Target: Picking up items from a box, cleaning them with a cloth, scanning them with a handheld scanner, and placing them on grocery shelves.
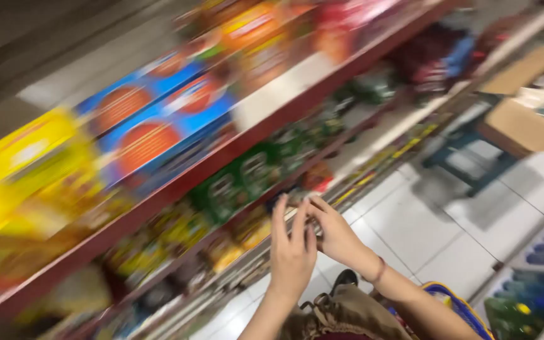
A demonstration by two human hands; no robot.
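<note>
We see both forearms rising from the bottom edge, bare, reaching up and forward. Left hand point(292, 252) is raised with its back to us, fingers straight and pointing up. Right hand point(335, 233) sits just beside it, touching or nearly so, fingers extended toward the left. A thin band circles the right wrist. Motion blur hides grip detail.

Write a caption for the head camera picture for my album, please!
Two hands, left hand and right hand, reach toward a small packet at a blurry red shop shelf full of colourful boxes.
</note>
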